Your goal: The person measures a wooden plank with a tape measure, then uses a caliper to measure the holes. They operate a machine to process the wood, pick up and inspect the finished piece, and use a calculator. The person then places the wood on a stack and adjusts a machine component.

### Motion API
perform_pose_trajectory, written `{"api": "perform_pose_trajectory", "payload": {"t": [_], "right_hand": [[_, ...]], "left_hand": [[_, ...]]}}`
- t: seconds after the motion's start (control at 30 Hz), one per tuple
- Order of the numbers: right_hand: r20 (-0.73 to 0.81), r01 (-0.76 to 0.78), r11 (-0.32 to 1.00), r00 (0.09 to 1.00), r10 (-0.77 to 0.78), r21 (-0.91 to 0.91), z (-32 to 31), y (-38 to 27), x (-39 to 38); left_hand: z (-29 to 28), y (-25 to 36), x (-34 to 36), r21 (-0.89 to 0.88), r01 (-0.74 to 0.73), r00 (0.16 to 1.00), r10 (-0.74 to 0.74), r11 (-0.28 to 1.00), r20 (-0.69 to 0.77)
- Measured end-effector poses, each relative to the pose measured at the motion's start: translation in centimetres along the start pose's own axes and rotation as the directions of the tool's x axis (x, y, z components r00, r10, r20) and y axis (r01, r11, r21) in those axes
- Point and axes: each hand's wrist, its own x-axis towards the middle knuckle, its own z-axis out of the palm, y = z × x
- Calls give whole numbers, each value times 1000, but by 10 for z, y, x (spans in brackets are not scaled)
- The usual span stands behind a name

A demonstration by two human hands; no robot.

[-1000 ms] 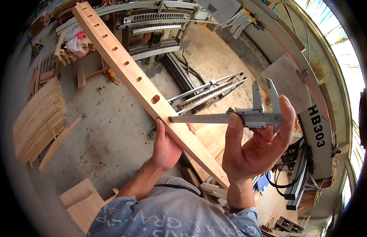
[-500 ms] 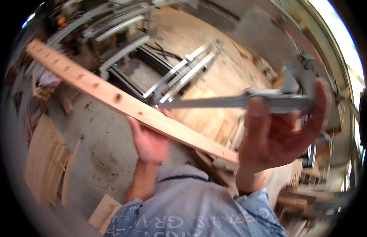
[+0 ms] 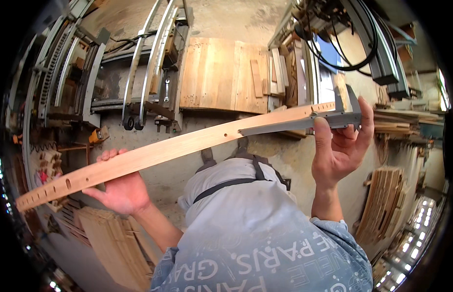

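A long, pale wooden rail [image 3: 187,148] with small holes and slots along its face slants across my view, its left end lower. My left hand [image 3: 123,192] is closed round it left of the middle, fingers over the far edge and thumb at the near side. In my right hand [image 3: 339,153] is a grey caliper [image 3: 285,125], held between thumb and fingers. Its bar runs along the rail's near edge, and its jaws point away from me beside the rail's right end. Whether the jaws touch the wood I cannot tell.
Ahead stands a metal machine frame [image 3: 94,87] with rails and a wrench [image 3: 167,90]. Beyond the rail is a wooden board platform [image 3: 212,73] with loose strips. Cables [image 3: 363,63] hang at the upper right. Timber stacks lie at right [image 3: 380,202] and lower left [image 3: 107,243].
The rail has swung round, so its right end is now higher and its left end lower. My left hand has shifted left with it. The caliper has moved close alongside the rail's right part.
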Motion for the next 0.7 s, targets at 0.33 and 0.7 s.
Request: {"api": "perform_pose_trajectory", "payload": {"t": [0.33,0.7], "right_hand": [[111,70,997,991,-74,43,14,12,9],[236,324,944,924,-302,-60,23,-5,17]], "left_hand": [[11,-3,1,13,-19,1000,19,1000,-25],[15,-4,-2,-40,-46,998,43,998,-52]]}}
